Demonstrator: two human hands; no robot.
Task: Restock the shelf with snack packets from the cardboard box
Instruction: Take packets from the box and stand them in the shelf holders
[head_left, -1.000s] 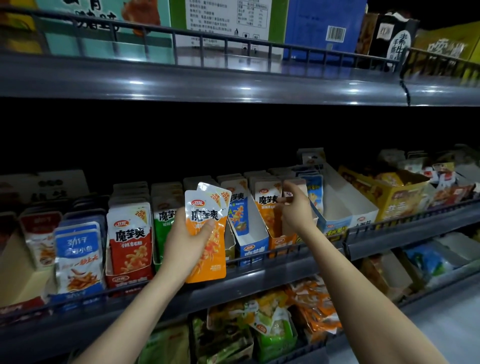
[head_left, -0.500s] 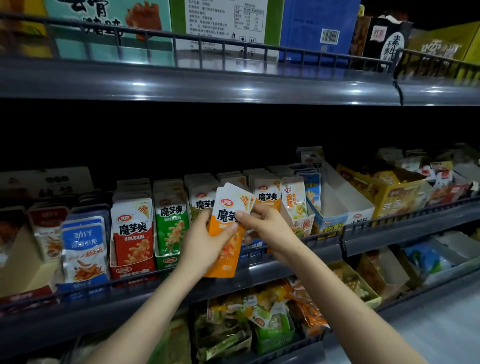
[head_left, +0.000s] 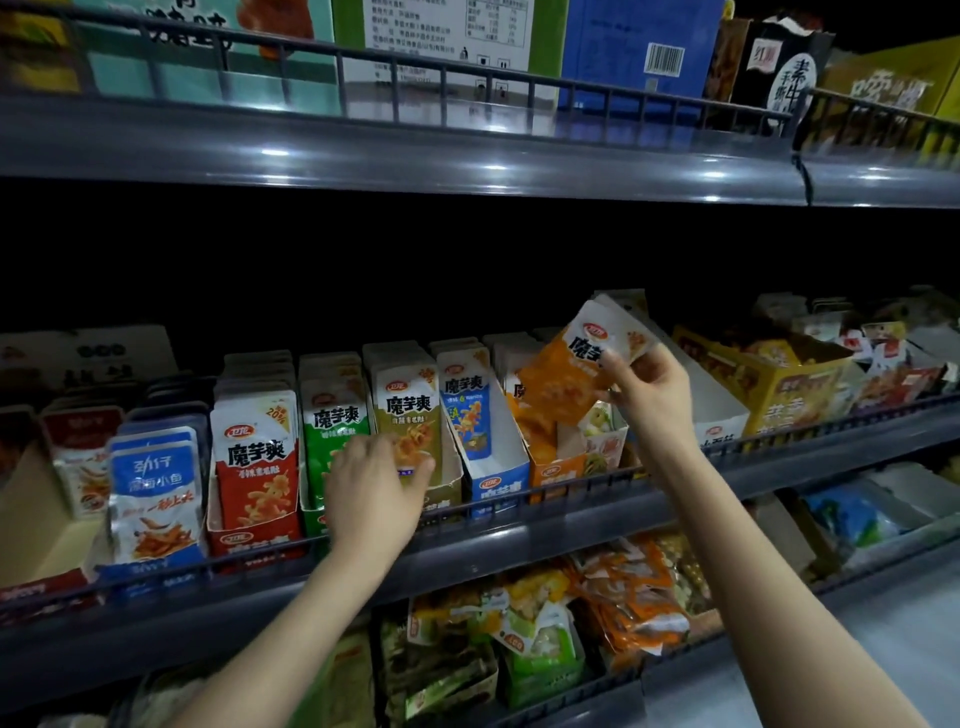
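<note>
Head view: right hand (head_left: 649, 397) partly hides orange packet (head_left: 558, 382) lettering.

The bold black characters 魔芋爽 are printed on the red packet (head_left: 254, 467), the green packet (head_left: 335, 421), the olive packet (head_left: 410, 410) and the blue packet (head_left: 465, 395). The red packet also bears an oval 卫龙 logo and "20%" at its top corner. The orange packet (head_left: 566, 374) shows 魔芋, with the rest covered. A blue-and-white packet (head_left: 153, 483) reads 劲仔. A blue box (head_left: 613, 52) high above carries a barcode label.
</note>
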